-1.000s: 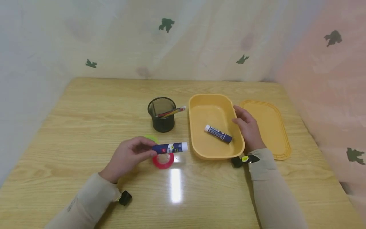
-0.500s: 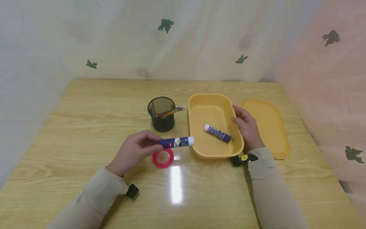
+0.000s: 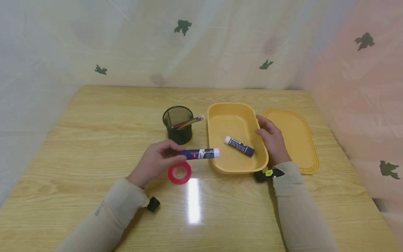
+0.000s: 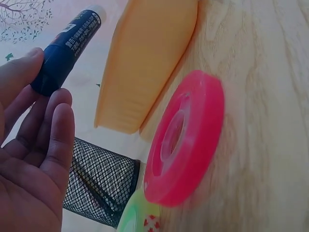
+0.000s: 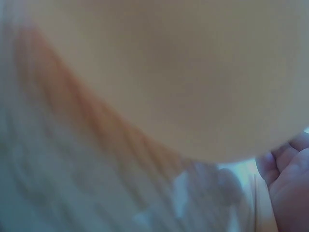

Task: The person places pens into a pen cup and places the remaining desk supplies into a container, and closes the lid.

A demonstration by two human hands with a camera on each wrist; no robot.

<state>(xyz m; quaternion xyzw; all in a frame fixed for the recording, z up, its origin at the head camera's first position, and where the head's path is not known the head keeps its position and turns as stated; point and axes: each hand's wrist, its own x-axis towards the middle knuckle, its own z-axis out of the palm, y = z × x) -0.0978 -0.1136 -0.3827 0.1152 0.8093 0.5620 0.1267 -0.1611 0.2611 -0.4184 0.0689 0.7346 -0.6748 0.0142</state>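
Note:
My left hand (image 3: 154, 161) pinches a dark blue glue stick (image 3: 199, 154) near one end. Its white end points right, over the left edge of a yellow plastic box (image 3: 231, 124). In the left wrist view the same glue stick (image 4: 67, 53) lies between thumb and fingertips. A second glue stick (image 3: 239, 146) lies at a slant on the box floor. On the box's right side, my right hand (image 3: 274, 141) holds the rim with thumb and fingers. The right wrist view is mostly filled by the blurred box wall (image 5: 183, 72), with part of the hand (image 5: 292, 179) at its edge.
Below the left hand, a pink tape roll (image 3: 179, 181) lies flat on the wooden table (image 3: 94, 140). A green tape roll (image 4: 140, 212) appears behind it. The black mesh pen holder (image 3: 180, 134) with pencils (image 3: 189, 123) stands left of the box; the yellow lid (image 3: 297, 143) lies right.
My left hand has carried the glue stick rightward and slightly away from me, so its white end now reaches over the box's edge. The right hand and the box have stayed in place.

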